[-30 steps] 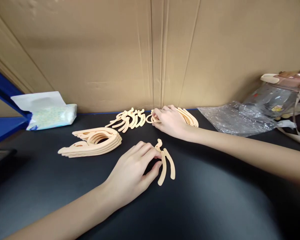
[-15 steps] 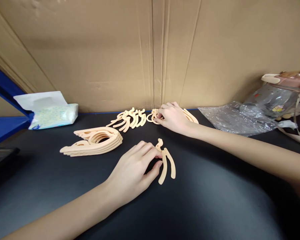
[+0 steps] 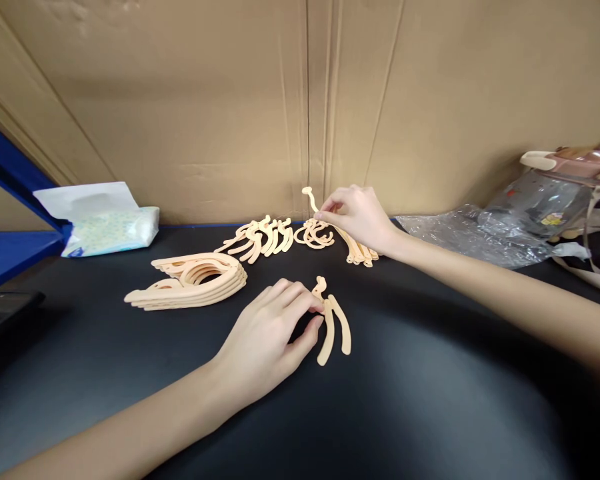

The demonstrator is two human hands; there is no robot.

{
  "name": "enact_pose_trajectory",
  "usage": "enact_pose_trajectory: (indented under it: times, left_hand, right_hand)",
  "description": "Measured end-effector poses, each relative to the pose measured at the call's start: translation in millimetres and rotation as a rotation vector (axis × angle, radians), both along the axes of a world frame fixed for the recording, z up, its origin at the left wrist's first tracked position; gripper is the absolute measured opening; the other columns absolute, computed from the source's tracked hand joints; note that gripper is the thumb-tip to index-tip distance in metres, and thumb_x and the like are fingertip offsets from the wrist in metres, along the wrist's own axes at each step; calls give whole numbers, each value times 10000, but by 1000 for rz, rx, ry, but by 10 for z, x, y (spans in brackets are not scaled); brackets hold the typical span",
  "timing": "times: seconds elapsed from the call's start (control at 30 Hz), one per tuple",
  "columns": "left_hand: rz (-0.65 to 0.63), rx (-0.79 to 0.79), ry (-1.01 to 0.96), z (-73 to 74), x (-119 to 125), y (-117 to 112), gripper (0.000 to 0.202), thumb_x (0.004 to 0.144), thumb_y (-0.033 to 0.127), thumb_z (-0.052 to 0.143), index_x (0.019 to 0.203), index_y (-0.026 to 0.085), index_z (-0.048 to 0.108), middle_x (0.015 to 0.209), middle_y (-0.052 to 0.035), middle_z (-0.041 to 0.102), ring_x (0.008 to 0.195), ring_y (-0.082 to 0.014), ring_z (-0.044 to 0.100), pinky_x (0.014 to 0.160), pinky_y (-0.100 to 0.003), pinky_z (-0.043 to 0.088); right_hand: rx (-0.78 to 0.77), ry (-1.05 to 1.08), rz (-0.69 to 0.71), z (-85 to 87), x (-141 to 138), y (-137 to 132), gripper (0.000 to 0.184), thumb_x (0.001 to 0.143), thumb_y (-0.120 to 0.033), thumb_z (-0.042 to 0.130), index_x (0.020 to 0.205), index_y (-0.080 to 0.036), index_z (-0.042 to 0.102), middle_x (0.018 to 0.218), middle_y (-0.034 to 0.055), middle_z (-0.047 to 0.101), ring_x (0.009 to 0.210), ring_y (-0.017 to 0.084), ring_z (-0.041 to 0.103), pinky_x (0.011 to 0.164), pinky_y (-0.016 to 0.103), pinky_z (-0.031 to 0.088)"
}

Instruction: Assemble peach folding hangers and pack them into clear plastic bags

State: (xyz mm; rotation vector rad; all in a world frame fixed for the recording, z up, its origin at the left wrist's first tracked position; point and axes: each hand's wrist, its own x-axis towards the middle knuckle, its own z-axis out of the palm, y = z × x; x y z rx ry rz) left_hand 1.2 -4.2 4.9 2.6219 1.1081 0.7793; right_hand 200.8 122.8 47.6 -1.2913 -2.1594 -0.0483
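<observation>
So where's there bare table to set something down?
The biggest patch is front right, below the right arm and right of the two curved strips. A smaller one lies between the stacked pieces and left arm. It's crowded along the cardboard, from the small pieces to plastic wrap.

There are two hands, one left hand (image 3: 265, 340) and one right hand (image 3: 359, 212). One stack of folded hangers (image 3: 220, 291) (four or five layers, hard to separate) lies left. Two curved strips (image 3: 329, 333) sit by the left hand, one slim hook (image 3: 311, 199) at the right hand. One tissue pack (image 3: 113, 230), one drinking bottle (image 3: 543, 200) and one clear plastic bag (image 3: 445, 237) show.
</observation>
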Motion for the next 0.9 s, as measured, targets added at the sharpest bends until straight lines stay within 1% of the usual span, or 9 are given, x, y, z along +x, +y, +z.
enact_pose_trajectory:
  times: [0.03, 0.1, 0.17, 0.27, 0.37, 0.47, 0.6, 0.8, 0.9]
  left_hand:
    - [29, -6, -16, -3, -1, 4, 119, 968, 195, 476, 933, 213, 588, 919, 0, 656, 871, -191, 559, 777, -353, 443]
    - [94, -16, -49, -16, -5, 19, 110, 971, 214, 466, 956, 215, 575, 926, -8, 645, 872, -197, 565, 773, -367, 449]
    - [162, -36, -91, -36, -11, 41, 105, 966, 240, 472, 1035, 217, 548, 964, -20, 638, 908, -206, 581, 795, -383, 464]
    - [243, -76, -150, -63, -18, 74, 246, 965, 289, 482, 1200, 217, 467, 1070, -49, 636, 1039, -224, 593, 890, -421, 480]
    - [272, -114, -169, -72, -20, 91, 320, 975, 316, 465, 1278, 219, 428, 1185, -74, 623, 1156, -236, 573, 980, -454, 465]
    - [269, -132, -160, -71, -23, 98, 297, 986, 309, 424, 1269, 225, 459, 1259, -76, 611, 1229, -242, 544, 1041, -473, 442]
    - [268, -143, -138, -84, -34, 117, 291, 992, 280, 389, 1254, 205, 491, 1285, -82, 607, 1247, -238, 530, 1070, -481, 431]
    - [239, -130, -73, -94, -40, 130, 338, 999, 292, 411, 1310, 191, 495, 1315, -88, 587, 1248, -241, 521, 1079, -476, 432]
    - [184, -103, -32, -65, -19, 96, 359, 1007, 321, 425, 1348, 232, 495, 1379, -68, 550, 1295, -233, 486, 1107, -461, 405]
  right_hand:
    - [15, 11, 16, 35, 33, -73, 206, 929, -332, 628, 803, -196, 719, 855, 23, 721, 899, 203, 595, 857, 346, 325]
    - [46, 23, 100, 72, 98, -285, 196, 921, -331, 651, 784, -200, 703, 837, 9, 712, 874, 197, 585, 854, 345, 317]
    - [20, -9, 159, 57, 152, -559, 169, 907, -336, 680, 793, -212, 688, 812, -10, 708, 850, 192, 579, 836, 341, 310]
    - [-2, -126, 229, -53, 203, -972, 188, 915, -349, 668, 798, -202, 663, 784, -4, 685, 819, 190, 571, 814, 341, 324]
    - [-5, -149, 334, -212, 228, -1233, 168, 952, -308, 615, 826, -202, 647, 771, -11, 667, 781, 170, 553, 843, 342, 342]
    - [27, -155, 379, -343, 242, -1292, 177, 975, -308, 576, 849, -200, 636, 804, -8, 667, 780, 163, 541, 850, 343, 346]
    - [32, -117, 382, -424, 265, -1219, 176, 976, -307, 578, 849, -195, 623, 799, -20, 659, 771, 150, 537, 847, 332, 347]
    - [-10, -114, 264, -470, 313, -1141, 195, 965, -298, 598, 803, -189, 612, 767, -17, 655, 779, 156, 565, 842, 334, 348]
    - [-36, -134, 204, -500, 330, -1123, 174, 947, -270, 618, 793, -188, 615, 760, -13, 654, 800, 169, 582, 838, 336, 353]
